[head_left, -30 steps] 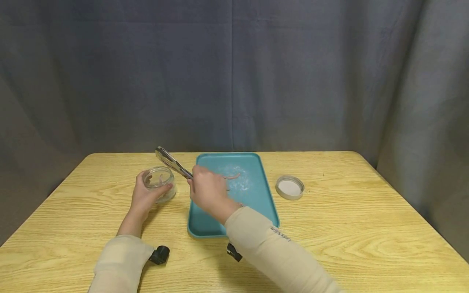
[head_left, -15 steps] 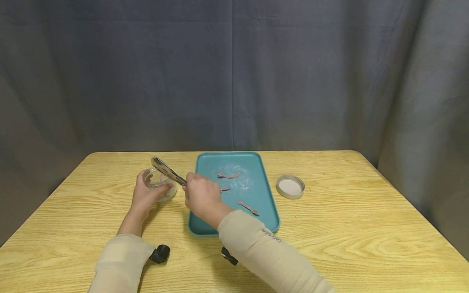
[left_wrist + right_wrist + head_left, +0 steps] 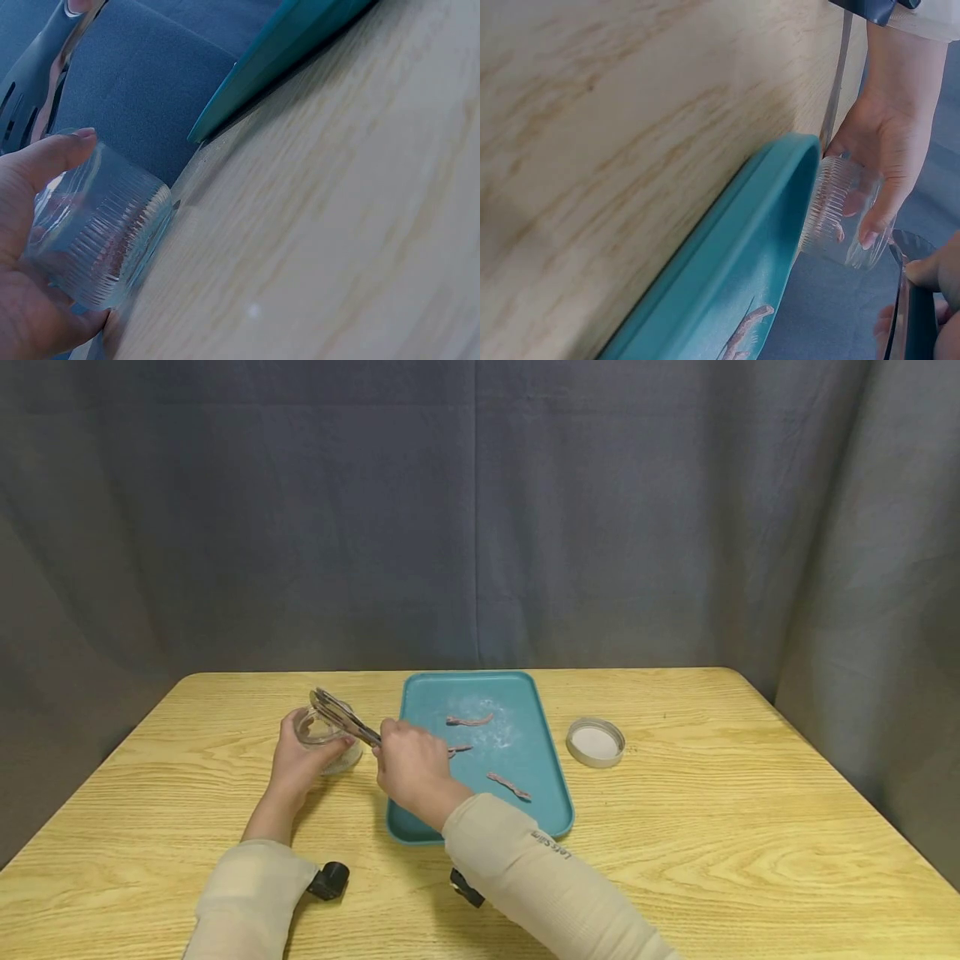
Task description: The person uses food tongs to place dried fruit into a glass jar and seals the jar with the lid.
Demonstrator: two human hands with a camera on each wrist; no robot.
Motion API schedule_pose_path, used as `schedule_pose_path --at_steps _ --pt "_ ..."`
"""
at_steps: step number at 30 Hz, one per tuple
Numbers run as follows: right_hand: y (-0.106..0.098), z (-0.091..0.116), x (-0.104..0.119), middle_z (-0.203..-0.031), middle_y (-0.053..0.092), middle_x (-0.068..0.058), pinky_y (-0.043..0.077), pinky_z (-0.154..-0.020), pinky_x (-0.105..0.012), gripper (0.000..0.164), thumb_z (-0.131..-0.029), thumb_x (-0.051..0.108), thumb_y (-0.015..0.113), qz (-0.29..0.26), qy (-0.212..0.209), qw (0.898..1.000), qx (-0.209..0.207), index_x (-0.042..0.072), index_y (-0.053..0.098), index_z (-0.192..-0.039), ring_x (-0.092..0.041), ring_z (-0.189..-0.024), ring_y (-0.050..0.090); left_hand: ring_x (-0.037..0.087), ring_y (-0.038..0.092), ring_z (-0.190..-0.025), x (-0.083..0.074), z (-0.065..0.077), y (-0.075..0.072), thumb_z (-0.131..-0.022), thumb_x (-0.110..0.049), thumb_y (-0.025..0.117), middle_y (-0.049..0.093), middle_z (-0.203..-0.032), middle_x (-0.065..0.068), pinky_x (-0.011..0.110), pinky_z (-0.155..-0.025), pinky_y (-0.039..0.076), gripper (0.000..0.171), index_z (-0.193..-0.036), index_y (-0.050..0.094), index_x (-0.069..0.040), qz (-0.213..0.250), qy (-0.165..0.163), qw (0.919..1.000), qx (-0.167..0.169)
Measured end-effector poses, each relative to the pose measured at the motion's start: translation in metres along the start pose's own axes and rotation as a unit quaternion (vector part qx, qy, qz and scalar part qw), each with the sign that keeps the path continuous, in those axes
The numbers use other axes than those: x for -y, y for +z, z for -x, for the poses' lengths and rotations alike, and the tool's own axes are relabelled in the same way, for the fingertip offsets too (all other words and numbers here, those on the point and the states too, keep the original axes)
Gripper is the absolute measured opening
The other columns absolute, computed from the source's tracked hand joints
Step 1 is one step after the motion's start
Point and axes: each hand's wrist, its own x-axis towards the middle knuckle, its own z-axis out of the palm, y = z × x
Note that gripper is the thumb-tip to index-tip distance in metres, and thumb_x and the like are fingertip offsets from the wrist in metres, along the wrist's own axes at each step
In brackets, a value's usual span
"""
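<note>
My left hand (image 3: 296,762) grips a ribbed clear glass jar (image 3: 120,225) on the table, left of the tray, thumb and fingers around its side. Something reddish shows through its lower wall. My right hand (image 3: 414,762) holds metal tongs (image 3: 351,722) with slotted heads. They point left, their heads over the jar's uncovered mouth, with a narrow gap between the two arms. Brownish-pink strips lie on the teal tray (image 3: 420,693): one strip (image 3: 471,721) towards the back, another strip (image 3: 459,749) partly behind my right hand, and a third strip (image 3: 508,787) nearer the front.
A round jar lid (image 3: 595,743) lies inside up on the wooden table (image 3: 720,810), right of the tray. White powder (image 3: 487,727) dusts the tray's middle. Behind the table hangs a dark grey curtain (image 3: 480,527).
My right hand has moved left and slightly down, bringing the tongs' heads from above and beside the jar to over its mouth. The tongs' arms have spread a little. My left hand stays put.
</note>
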Motion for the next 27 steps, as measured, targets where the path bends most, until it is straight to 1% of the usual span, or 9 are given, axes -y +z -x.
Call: schedule_pose_path --at_steps 8,11,16,21,27 --pt "0.001 0.001 -0.001 -0.06 0.043 0.004 0.033 -0.035 -0.024 0.02 -0.086 0.031 0.053 0.004 -0.002 1.0 -0.012 0.013 0.05 -0.078 -0.01 -0.048 0.045 0.035 0.009 -0.125 0.0 0.001 0.0 -0.073 -0.025 0.069 0.007 -0.14 0.017 0.046 -0.098 0.019 0.095 -0.137 0.001 -0.008 0.003 0.004 1.0 0.0" --pt "-0.001 0.002 -0.002 -0.06 0.042 0.004 0.031 -0.034 -0.023 0.021 -0.086 0.032 0.053 -0.005 -0.003 1.0 -0.014 0.013 0.05 -0.079 -0.009 -0.047 0.044 0.035 0.009 -0.126 0.0 0.001 0.0 -0.073 -0.026 0.069 0.006 -0.14 0.018 0.046 -0.098 0.019 0.095 -0.137 0.001 -0.009 0.006 0.007 1.0 0.001" --pt "-0.007 0.002 -0.003 -0.06 0.042 0.004 0.031 -0.035 -0.022 0.022 -0.086 0.033 0.052 -0.019 -0.004 1.0 -0.017 0.012 0.052 -0.083 -0.009 -0.047 0.043 0.035 0.009 -0.125 0.001 0.0 0.0 -0.074 -0.025 0.069 0.007 -0.14 0.018 0.046 -0.097 0.02 0.092 -0.137 0.003 -0.009 0.011 0.01 0.9999 0.002" --pt "-0.015 0.001 -0.005 -0.061 0.042 0.004 0.032 -0.036 -0.023 0.024 -0.086 0.035 0.052 -0.023 0.005 1.0 -0.012 0.011 0.053 -0.084 -0.009 -0.047 0.043 0.035 0.01 -0.125 0.0 0.0 0.0 -0.074 -0.029 0.069 0.007 -0.14 0.018 0.045 -0.097 0.022 0.094 -0.137 0.002 -0.01 0.001 0.0 1.0 0.0" --pt "-0.021 -0.001 -0.011 -0.064 0.045 0.003 0.036 -0.04 -0.026 0.026 -0.086 0.038 0.05 -0.025 0.015 1.0 -0.001 0.012 0.053 -0.086 -0.011 -0.052 0.047 0.038 0.015 -0.123 -0.001 0.0 0.0 -0.074 -0.028 0.068 0.006 -0.139 0.02 0.044 -0.095 0.026 0.095 -0.137 0.0 -0.009 0.008 -0.004 0.9999 0.005"
